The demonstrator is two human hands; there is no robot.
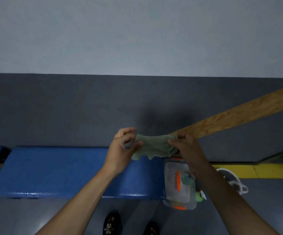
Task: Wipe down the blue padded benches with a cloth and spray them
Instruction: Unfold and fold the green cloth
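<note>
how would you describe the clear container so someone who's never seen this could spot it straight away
Find the long blue padded bench running along the grey wall. At its right end, just below the right hand that holds the green cloth, sits the clear plastic container. Its see-through lid with orange clips marks it out.

Two-tone wall (137, 48): pale grey upper band at 12 o'clock, dark grey lower band across the middle. Wooden handrail (239, 114) slants up toward 2 o'clock. Grey floor (27, 216) along 6 to 8 o'clock, glossy. Yellow floor stripe (262, 170) at 4 o'clock, beside the wall base. Dim, even light; soft dark shadow on the lower wall near centre.
</note>
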